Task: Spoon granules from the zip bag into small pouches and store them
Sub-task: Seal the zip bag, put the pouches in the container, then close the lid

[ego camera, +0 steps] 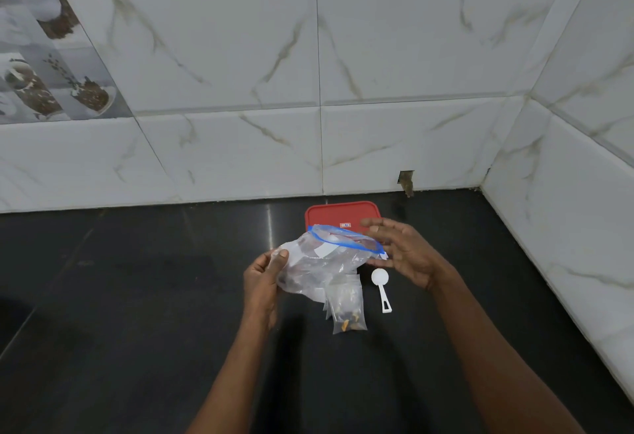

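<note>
Hanging over the black counter [137, 296], the clear plastic zip bag [319, 262] with a blue seal is gripped at its left edge by the left hand [264, 279]; the right hand [404, 251] (fingers spread, holding nothing) is held beside its mouth.

This looks like a home kitchen. The work surface is a dark, polished stone counter [120, 296] that meets the walls in a corner. The walls are covered with glossy white wall tiles [394, 56] with marble veins, and at the left a picture tile [58, 83] shows jars and food. A red plastic lid [343, 214] and a white measuring spoon [380, 287] lie on the counter.
</note>
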